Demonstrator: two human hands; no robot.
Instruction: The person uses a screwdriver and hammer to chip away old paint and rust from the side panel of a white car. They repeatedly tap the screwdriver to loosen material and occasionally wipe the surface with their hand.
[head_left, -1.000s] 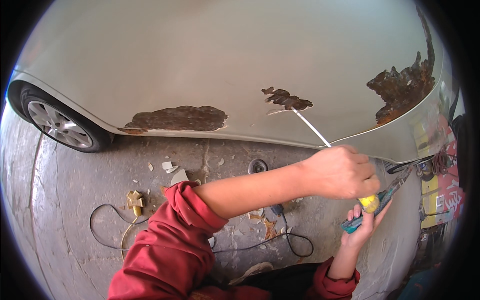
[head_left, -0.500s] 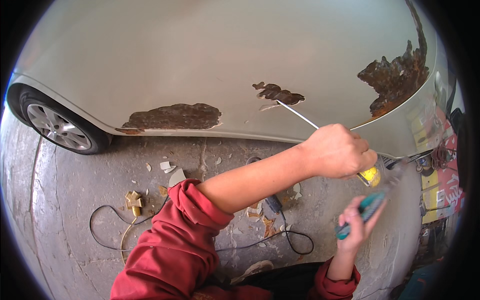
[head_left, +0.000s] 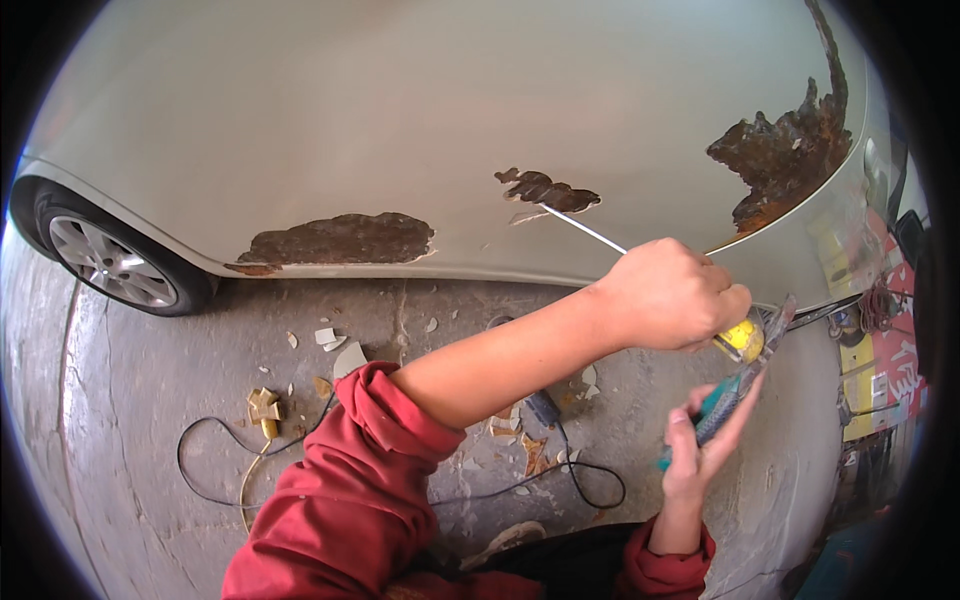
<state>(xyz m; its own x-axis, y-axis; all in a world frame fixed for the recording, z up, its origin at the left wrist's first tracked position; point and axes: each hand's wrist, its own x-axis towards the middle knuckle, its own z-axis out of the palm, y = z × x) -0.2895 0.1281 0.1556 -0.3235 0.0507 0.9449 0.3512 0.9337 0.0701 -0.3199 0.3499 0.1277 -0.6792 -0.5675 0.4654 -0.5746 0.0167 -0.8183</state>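
My left hand (head_left: 672, 297) is closed round a screwdriver (head_left: 738, 342) with a yellow handle. Its long metal shaft slants up to the left, the tip at the lower edge of a small bare brown patch (head_left: 555, 191) on the pale car panel (head_left: 400, 120). In my right hand (head_left: 692, 455) is a pair of pliers (head_left: 722, 408) with teal and dark handles. The metal head of the pliers, slightly blurred, is right at the butt end of the screwdriver handle; whether they touch I cannot tell.
Larger brown patches mark the panel at left (head_left: 340, 238) and right (head_left: 785, 165). A wheel (head_left: 115, 260) stands at far left. On the concrete floor lie pale flakes (head_left: 350, 358), a yellow plug (head_left: 264, 408), a black cord (head_left: 590, 467) and a dark power tool (head_left: 541, 406).
My right hand has swung the pliers so that their head is now up at the screwdriver's butt end. The left hand keeps its grip, with the tip at the same patch.
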